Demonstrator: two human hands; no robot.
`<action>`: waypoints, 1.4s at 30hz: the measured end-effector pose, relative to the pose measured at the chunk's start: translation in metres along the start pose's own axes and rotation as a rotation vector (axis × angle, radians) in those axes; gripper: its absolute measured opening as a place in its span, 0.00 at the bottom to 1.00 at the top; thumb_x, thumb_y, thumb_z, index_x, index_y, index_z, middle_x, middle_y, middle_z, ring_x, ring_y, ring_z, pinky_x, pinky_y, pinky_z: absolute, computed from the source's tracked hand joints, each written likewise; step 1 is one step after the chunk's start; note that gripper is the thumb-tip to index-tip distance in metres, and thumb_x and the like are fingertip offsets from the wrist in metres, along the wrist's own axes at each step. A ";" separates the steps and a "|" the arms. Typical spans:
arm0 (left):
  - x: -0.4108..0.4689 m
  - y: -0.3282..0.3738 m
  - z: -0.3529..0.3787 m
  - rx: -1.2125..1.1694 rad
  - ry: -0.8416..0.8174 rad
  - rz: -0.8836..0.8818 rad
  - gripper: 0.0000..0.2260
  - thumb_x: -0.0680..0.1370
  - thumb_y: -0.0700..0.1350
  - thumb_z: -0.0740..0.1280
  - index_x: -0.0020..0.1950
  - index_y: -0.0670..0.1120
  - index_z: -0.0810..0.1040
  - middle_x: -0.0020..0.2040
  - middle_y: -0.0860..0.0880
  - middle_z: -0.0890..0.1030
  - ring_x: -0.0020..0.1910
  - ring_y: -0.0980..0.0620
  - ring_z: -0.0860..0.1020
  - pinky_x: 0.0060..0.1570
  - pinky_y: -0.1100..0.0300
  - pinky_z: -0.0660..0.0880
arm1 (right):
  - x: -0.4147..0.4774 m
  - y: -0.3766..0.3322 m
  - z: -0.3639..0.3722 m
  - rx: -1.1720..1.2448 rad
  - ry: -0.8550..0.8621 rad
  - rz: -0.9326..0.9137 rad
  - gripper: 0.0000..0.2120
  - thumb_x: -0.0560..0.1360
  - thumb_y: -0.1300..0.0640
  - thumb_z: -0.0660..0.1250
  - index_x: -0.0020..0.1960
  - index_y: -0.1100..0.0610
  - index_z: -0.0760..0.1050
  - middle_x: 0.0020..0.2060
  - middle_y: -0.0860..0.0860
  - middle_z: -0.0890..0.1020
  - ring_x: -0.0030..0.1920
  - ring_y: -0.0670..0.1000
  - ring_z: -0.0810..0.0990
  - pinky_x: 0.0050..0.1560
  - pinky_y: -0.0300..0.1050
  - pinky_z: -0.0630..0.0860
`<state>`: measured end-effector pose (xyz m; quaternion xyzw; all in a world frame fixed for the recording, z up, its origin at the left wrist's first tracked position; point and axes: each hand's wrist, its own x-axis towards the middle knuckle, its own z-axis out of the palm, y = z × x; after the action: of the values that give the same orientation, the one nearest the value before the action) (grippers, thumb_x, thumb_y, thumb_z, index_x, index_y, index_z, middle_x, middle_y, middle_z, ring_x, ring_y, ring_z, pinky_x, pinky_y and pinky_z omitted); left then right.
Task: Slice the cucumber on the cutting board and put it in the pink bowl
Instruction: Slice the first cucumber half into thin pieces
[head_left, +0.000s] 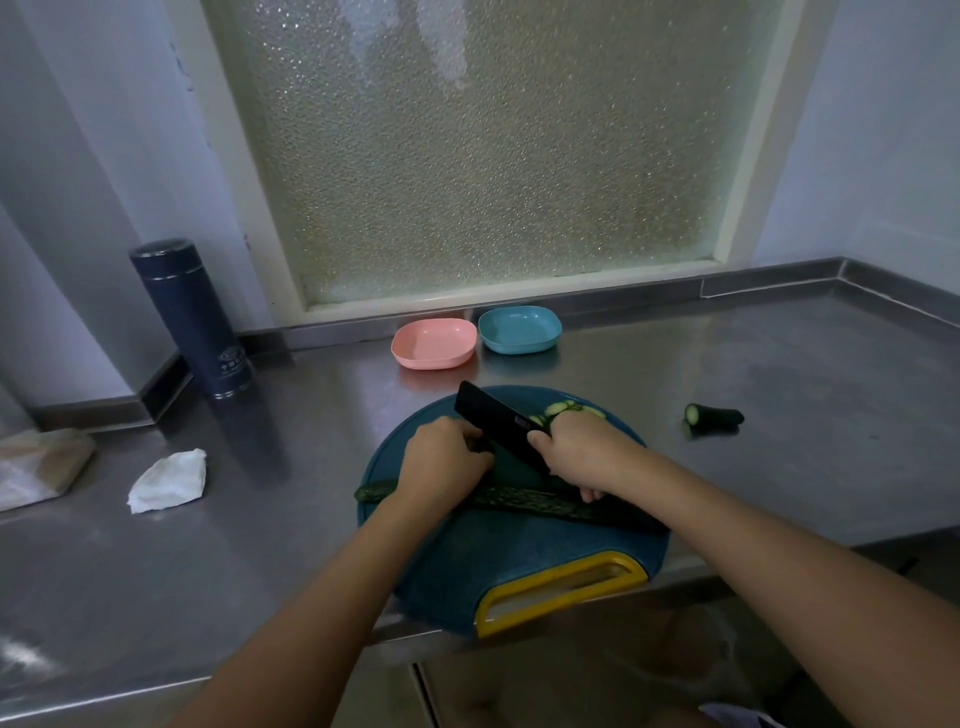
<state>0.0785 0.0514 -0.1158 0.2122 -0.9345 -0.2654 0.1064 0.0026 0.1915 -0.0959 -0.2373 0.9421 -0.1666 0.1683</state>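
A round blue cutting board (519, 561) with a yellow handle lies at the counter's front edge. Across it lies a long dark cucumber (519, 501), partly under my forearms. My right hand (576, 452) grips the handle of a black knife (493, 415), whose blade points up and left over the board. My left hand (441, 457) is curled just left of the blade and holds down a short dark cucumber piece (511, 462), mostly hidden. Several pale cucumber slices (569, 408) lie at the board's far edge, behind my right hand. The pink bowl (434, 343) stands behind the board, with nothing in it.
A blue bowl (519, 328) sits right of the pink one. A cut cucumber end (714, 417) lies on the steel counter to the right. A dark flask (192, 317) stands at the back left, with a crumpled tissue (167, 480) and a wrapped packet (36, 467) nearer.
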 end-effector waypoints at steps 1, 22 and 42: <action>0.001 -0.001 0.001 -0.027 0.009 -0.005 0.16 0.74 0.45 0.69 0.61 0.48 0.78 0.53 0.49 0.82 0.50 0.53 0.78 0.46 0.63 0.73 | 0.001 0.002 0.000 0.004 0.009 -0.004 0.24 0.82 0.45 0.50 0.49 0.64 0.74 0.23 0.56 0.76 0.20 0.51 0.74 0.28 0.41 0.75; -0.012 -0.020 0.002 -0.168 0.075 -0.150 0.11 0.72 0.48 0.72 0.53 0.47 0.80 0.45 0.48 0.83 0.43 0.50 0.80 0.44 0.58 0.77 | 0.004 -0.001 0.002 0.010 0.026 0.069 0.25 0.82 0.45 0.50 0.52 0.65 0.75 0.25 0.57 0.77 0.22 0.52 0.75 0.27 0.42 0.73; 0.025 -0.017 0.012 0.017 0.042 0.167 0.12 0.73 0.51 0.70 0.54 0.50 0.75 0.45 0.52 0.76 0.42 0.55 0.74 0.40 0.60 0.69 | -0.003 -0.009 -0.005 0.075 0.003 0.071 0.23 0.82 0.47 0.49 0.55 0.65 0.72 0.29 0.59 0.79 0.22 0.52 0.75 0.25 0.39 0.70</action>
<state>0.0585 0.0320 -0.1331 0.1399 -0.9486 -0.2433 0.1462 0.0068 0.1867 -0.0874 -0.1967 0.9433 -0.1961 0.1815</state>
